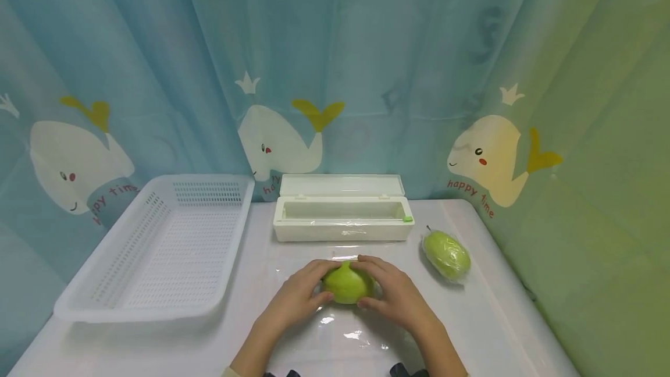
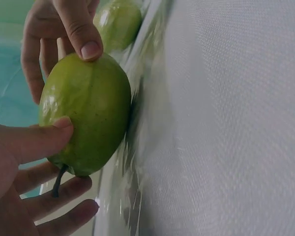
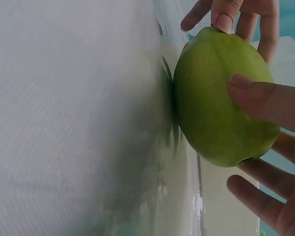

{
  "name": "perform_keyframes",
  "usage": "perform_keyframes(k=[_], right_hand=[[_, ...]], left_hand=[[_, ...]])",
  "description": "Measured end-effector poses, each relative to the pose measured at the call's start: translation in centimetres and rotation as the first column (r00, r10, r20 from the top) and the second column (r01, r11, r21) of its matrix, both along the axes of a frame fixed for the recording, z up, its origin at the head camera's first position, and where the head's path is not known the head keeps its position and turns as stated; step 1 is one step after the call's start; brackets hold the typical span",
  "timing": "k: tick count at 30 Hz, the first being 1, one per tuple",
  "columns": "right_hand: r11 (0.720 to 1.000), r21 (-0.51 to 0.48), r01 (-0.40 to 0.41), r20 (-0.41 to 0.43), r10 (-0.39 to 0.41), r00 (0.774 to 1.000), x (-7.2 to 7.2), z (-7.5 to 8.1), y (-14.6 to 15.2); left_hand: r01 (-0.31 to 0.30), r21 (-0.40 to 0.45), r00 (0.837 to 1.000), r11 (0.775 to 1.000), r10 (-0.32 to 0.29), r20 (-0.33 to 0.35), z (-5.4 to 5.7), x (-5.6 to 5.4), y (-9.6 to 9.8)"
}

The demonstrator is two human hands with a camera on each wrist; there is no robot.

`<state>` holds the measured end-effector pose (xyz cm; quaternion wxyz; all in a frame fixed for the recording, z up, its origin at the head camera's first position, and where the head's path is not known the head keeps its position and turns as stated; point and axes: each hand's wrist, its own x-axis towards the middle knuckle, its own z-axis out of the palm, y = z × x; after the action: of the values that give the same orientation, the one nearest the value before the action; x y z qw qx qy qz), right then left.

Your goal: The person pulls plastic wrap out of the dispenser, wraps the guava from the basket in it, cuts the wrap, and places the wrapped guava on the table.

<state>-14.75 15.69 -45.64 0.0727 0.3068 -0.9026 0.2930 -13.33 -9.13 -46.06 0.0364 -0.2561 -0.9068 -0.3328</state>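
Left hand (image 1: 299, 294) and right hand (image 1: 394, 290) grip the green fruit (image 1: 348, 286) at lower centre, which I judge firm and slippery, best held by both ends

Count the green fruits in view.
2: a bare fruit in front of the white box, and a wrapped fruit farther right on the table. No others show.

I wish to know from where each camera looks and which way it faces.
Head: worn on the head, facing forward and down at the held fruit, white box and basket; left hand, right hand and forearms show.
Left wrist: worn there, facing the held fruit's stem; left hand near, right hand beyond.
Right wrist: worn there, facing the held fruit's stemless end; right hand near, left hand beyond.
Head and left wrist views share the wrapped fruit.
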Motion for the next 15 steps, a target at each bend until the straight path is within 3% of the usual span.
perform_keyframes(k=[9, 15], right_hand=[[1.0, -0.005, 0.017, 0.051, -0.017, 0.999, -0.01, -0.13, 0.01], [0.998, -0.07, -0.008, 0.066, 0.012, 0.998, -0.17, -0.2, 0.07]], left_hand=[[-0.002, 0.003, 1.0, 1.0, 0.001, 0.03, -0.1, 0.06, 0.02], [-0.002, 0.014, 1.0, 1.0, 0.002, 0.02, -0.24, -0.04, 0.02]])
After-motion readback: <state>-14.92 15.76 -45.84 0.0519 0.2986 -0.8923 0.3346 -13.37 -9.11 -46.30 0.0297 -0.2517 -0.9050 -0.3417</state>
